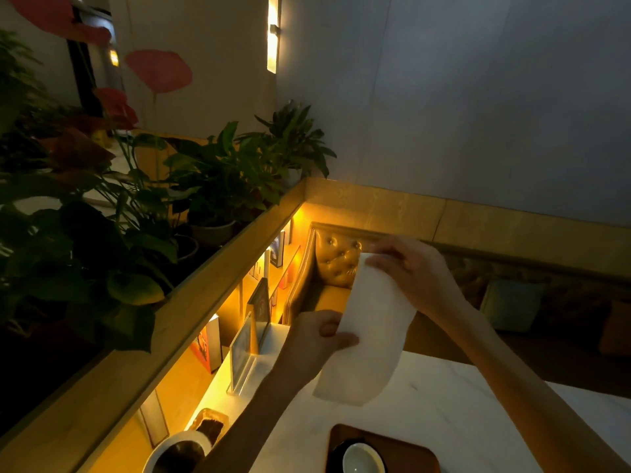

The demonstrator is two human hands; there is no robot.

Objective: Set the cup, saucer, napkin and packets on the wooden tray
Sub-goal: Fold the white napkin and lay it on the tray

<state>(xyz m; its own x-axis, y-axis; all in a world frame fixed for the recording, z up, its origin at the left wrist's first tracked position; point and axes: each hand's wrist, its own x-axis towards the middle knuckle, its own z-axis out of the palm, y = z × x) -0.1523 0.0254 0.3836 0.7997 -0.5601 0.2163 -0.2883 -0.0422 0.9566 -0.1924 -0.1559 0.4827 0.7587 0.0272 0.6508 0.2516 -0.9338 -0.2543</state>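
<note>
A white paper napkin [370, 331] hangs stretched in the air above the white table, held by both hands. My right hand [415, 271] pinches its upper end, and my left hand [319, 337] grips its left edge lower down. Below them the wooden tray [406, 450] lies at the bottom edge of the view. On the tray stands a pale cup [362, 459] on a dark saucer [336, 450], both partly cut off by the frame. I see no packets on the tray.
At the table's left side stand a clear acrylic sign holder [240, 356], a small box of dark packets [210, 428] and a white round container [179, 454]. A lit shelf with books, a wooden ledge with potted plants [218, 186] and a tufted bench [336, 259] lie beyond.
</note>
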